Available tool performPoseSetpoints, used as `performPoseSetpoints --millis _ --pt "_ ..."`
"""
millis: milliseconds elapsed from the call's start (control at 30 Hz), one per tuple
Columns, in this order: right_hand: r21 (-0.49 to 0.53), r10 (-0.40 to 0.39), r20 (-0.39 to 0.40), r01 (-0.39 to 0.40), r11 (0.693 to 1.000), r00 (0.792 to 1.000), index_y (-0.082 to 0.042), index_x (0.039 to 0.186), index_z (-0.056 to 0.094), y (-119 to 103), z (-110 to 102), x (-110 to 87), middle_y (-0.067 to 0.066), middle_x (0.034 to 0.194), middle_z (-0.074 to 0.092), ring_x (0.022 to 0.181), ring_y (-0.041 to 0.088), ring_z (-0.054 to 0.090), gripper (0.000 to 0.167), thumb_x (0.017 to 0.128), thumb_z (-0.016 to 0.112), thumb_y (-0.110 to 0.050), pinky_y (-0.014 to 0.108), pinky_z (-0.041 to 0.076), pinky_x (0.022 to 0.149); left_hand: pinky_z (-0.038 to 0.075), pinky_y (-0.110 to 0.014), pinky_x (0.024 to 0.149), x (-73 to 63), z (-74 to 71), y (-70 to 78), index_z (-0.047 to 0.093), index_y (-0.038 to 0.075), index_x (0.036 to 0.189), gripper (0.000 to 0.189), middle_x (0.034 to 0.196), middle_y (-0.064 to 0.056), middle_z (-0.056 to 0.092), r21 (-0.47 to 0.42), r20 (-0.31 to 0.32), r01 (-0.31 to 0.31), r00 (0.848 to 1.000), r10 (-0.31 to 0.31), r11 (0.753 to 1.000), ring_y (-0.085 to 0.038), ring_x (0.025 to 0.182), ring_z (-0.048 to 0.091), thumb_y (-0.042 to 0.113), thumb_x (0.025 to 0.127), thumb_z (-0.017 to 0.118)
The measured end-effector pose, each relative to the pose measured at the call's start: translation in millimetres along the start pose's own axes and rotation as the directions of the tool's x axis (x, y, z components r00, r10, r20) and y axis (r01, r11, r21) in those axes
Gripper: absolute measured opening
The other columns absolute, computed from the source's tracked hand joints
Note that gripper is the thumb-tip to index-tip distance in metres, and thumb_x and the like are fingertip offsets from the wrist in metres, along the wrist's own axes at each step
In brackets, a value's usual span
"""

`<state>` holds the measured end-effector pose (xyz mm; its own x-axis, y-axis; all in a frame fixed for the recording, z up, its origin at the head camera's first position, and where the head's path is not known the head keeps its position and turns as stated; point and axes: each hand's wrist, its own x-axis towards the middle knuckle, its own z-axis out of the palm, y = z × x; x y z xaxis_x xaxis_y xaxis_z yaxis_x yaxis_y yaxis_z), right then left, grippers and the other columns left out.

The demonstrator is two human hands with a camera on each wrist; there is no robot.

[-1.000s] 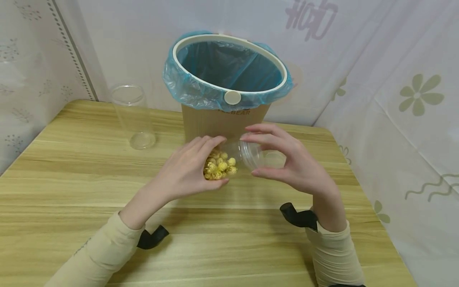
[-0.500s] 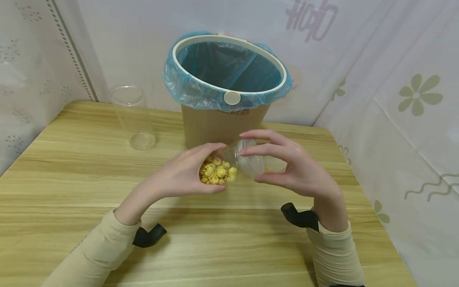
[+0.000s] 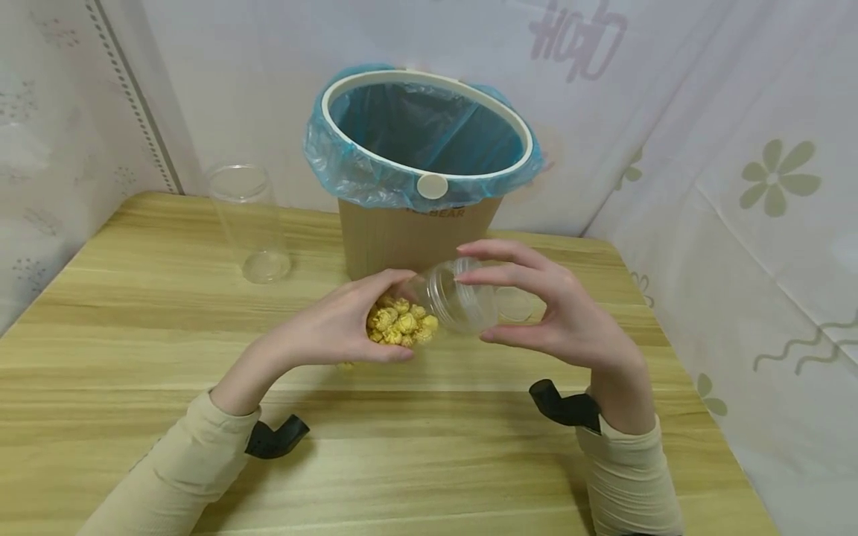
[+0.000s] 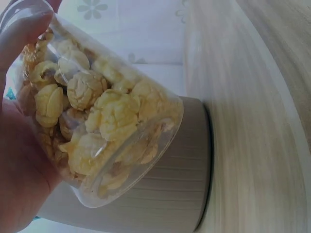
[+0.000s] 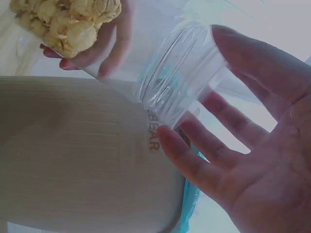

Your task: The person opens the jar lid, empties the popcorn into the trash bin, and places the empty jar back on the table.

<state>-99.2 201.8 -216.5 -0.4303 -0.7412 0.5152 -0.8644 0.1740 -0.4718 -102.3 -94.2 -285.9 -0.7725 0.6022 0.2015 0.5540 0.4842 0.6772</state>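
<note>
In the head view my left hand (image 3: 328,320) grips a clear plastic jar (image 3: 418,286) partly filled with yellow popcorn (image 3: 398,320). The jar is tilted sideways, its threaded mouth facing right and its base toward the lower left. My right hand (image 3: 556,305) holds a clear lid (image 3: 472,301) at that mouth, between thumb and fingers. In the right wrist view, the lid (image 5: 194,73) overlaps the ringed neck; I cannot tell whether it is seated. The left wrist view shows the popcorn (image 4: 97,107) heaped toward the jar's base.
Behind the hands stands a beige bin (image 3: 402,234) lined with a blue bag (image 3: 362,179). An uncovered clear jar (image 3: 251,231) stands upright at the left on the wooden table (image 3: 402,461). A round clear disc (image 3: 515,304) lies beyond my right fingers.
My left hand and the jar have shifted slightly left and down. More of the jar's threaded neck shows beside the lid. The right hand has moved slightly right.
</note>
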Motion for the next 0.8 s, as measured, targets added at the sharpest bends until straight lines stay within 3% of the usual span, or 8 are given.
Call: performPoseSetpoints --millis 100,333,467,600,800 --pt "0.015 0.009 -0.017 -0.009 1.000 1.000 -0.004 0.137 0.063 0.8 -0.1 -0.7 0.012 0.151 0.055 0.142 0.026 0.050 0.068 0.074 0.088 0.003 0.030 0.047 0.113 0.054 -0.043 0.100 -0.2 -1.7 -0.4 0.042 0.012 0.152 0.092 0.132 0.000 0.065 0.010 -0.025 0.012 1.000 -0.012 1.000 -0.016 0.115 0.064 0.040 0.078 0.088" --pt "0.036 0.146 -0.034 -0.144 0.989 0.989 -0.003 0.141 0.060 6.9 1.2 -8.6 0.013 0.152 0.053 0.140 0.021 0.052 0.073 0.074 0.086 0.008 0.034 0.056 0.101 0.054 -0.046 0.102 -0.8 -7.2 -1.1 0.041 0.011 0.153 0.094 0.133 -0.002 0.063 0.039 -0.062 0.019 0.998 -0.017 0.999 -0.019 0.117 0.064 0.039 0.076 0.089" --pt "0.055 0.196 -0.047 -0.194 0.980 0.979 -0.001 0.143 0.058 16.5 -0.2 -16.2 0.016 0.152 0.052 0.139 0.020 0.053 0.074 0.075 0.084 0.012 0.034 0.057 0.101 0.054 -0.045 0.102 -0.4 -7.7 -1.6 0.041 0.011 0.153 0.094 0.133 0.000 0.064 0.056 -0.068 0.015 0.998 -0.011 0.998 -0.018 0.117 0.064 0.039 0.076 0.089" --pt "0.079 0.253 -0.045 -0.249 0.965 0.966 -0.002 0.144 0.057 28.9 -3.0 -24.9 0.010 0.153 0.052 0.137 0.018 0.054 0.073 0.077 0.082 0.012 0.035 0.057 0.101 0.054 -0.046 0.103 -1.0 -7.9 -1.3 0.041 0.011 0.152 0.094 0.135 -0.001 0.063 0.054 -0.075 0.012 0.997 -0.008 0.998 -0.019 0.119 0.064 0.038 0.076 0.089" --pt "0.054 0.325 -0.053 -0.323 0.945 0.944 -0.003 0.146 0.055 51.5 -11.2 -44.8 0.014 0.152 0.052 0.137 0.010 0.053 0.072 0.080 0.079 0.012 0.030 0.058 0.098 0.054 -0.046 0.101 -0.6 -7.9 -0.3 0.042 0.011 0.151 0.092 0.134 -0.001 0.063 0.030 -0.090 0.009 0.996 -0.006 1.000 -0.019 0.117 0.063 0.035 0.076 0.090"
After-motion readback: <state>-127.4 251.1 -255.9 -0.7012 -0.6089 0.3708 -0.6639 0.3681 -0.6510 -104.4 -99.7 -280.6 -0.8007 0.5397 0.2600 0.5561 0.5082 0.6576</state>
